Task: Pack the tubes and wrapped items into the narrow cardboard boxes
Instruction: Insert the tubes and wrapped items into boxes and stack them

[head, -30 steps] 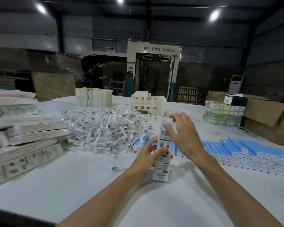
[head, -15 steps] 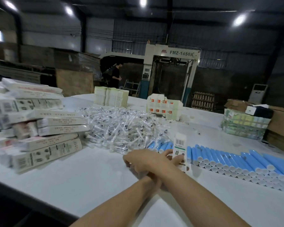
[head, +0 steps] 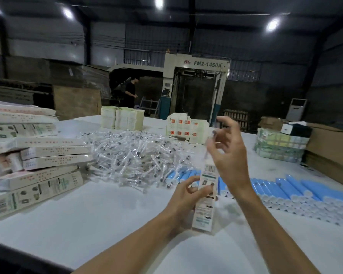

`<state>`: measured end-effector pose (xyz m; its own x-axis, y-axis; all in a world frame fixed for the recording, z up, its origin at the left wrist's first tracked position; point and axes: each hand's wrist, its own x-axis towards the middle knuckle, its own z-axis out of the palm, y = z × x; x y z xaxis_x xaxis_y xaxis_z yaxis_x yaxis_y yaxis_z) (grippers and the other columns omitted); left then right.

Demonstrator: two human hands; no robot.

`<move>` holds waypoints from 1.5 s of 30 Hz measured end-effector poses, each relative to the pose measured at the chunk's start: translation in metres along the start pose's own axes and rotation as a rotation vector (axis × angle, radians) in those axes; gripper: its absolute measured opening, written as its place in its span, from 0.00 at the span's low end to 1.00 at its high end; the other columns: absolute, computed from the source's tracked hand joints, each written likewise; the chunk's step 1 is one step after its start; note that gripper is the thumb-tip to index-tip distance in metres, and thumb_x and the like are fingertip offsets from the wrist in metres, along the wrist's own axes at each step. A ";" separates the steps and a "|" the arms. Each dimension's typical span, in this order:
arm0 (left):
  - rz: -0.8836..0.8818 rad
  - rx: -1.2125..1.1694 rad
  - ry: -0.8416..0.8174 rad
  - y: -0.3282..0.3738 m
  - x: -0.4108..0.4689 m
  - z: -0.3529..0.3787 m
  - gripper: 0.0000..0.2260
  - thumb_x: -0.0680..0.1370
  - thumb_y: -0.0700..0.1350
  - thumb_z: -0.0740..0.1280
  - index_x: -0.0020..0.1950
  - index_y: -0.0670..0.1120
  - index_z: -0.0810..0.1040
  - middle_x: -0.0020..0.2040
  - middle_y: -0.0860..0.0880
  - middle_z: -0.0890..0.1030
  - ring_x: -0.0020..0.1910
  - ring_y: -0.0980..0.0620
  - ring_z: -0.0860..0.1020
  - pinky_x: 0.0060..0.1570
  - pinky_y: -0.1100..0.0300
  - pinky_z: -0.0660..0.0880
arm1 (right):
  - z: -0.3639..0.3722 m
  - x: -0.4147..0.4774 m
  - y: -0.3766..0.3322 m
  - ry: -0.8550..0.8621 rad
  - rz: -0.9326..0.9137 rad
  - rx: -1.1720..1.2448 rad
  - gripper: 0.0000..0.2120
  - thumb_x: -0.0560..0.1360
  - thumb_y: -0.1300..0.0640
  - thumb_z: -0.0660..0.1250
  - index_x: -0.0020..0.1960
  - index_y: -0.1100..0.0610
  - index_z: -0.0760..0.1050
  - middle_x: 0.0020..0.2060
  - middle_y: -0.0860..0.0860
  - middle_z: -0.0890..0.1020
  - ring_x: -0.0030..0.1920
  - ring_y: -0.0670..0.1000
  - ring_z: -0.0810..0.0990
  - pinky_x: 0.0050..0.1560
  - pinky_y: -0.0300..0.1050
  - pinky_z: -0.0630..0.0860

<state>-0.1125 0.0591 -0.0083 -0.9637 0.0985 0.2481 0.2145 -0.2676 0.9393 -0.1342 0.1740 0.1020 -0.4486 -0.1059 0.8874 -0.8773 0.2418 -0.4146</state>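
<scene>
A narrow white printed cardboard box point(head: 205, 196) stands upright on the white table point(head: 87, 214), and my left hand point(head: 183, 196) grips it on its left side. Above the box's top, my right hand point(head: 230, 155) is raised and pinches a clear wrapped item point(head: 211, 141), which is blurred by motion. Behind the box lies a big pile of clear wrapped items point(head: 135, 157). Rows of blue tubes with white caps point(head: 285, 188) lie to the right. Several closed narrow boxes point(head: 34, 155) are stacked at the left.
Two stacks of flat cartons point(head: 122, 117) point(head: 186, 127) stand at the back of the table. Green wrapped bundles point(head: 279, 143) and a brown carton point(head: 333, 151) sit at the right. A person point(head: 130, 91) stands by the far machine.
My right hand has lifted from low beside the box to above its top, now with a wrapped item in its fingers. My left hand still holds the box upright.
</scene>
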 end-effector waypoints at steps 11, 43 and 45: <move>-0.050 0.092 0.034 -0.004 0.011 -0.001 0.24 0.78 0.49 0.79 0.72 0.53 0.77 0.59 0.44 0.88 0.58 0.42 0.87 0.56 0.46 0.82 | -0.035 0.003 0.046 0.077 0.159 0.092 0.18 0.78 0.61 0.74 0.64 0.48 0.73 0.47 0.42 0.83 0.48 0.47 0.86 0.49 0.37 0.82; 0.170 0.306 -0.038 -0.010 0.020 -0.020 0.35 0.82 0.50 0.76 0.80 0.67 0.57 0.55 0.48 0.89 0.53 0.46 0.89 0.46 0.60 0.83 | -0.024 -0.071 0.087 -0.207 0.481 0.455 0.25 0.79 0.63 0.74 0.70 0.42 0.76 0.51 0.54 0.85 0.53 0.54 0.87 0.50 0.43 0.82; 0.198 0.340 -0.068 -0.005 0.020 -0.022 0.41 0.81 0.50 0.77 0.81 0.73 0.53 0.58 0.50 0.89 0.54 0.46 0.88 0.46 0.57 0.85 | -0.028 -0.072 0.086 -0.223 0.494 0.492 0.23 0.79 0.61 0.74 0.69 0.41 0.77 0.53 0.55 0.85 0.55 0.55 0.86 0.52 0.44 0.82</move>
<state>-0.1367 0.0414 -0.0133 -0.8879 0.1434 0.4371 0.4468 0.0433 0.8936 -0.1724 0.2291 0.0078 -0.7896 -0.3031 0.5335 -0.5156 -0.1436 -0.8447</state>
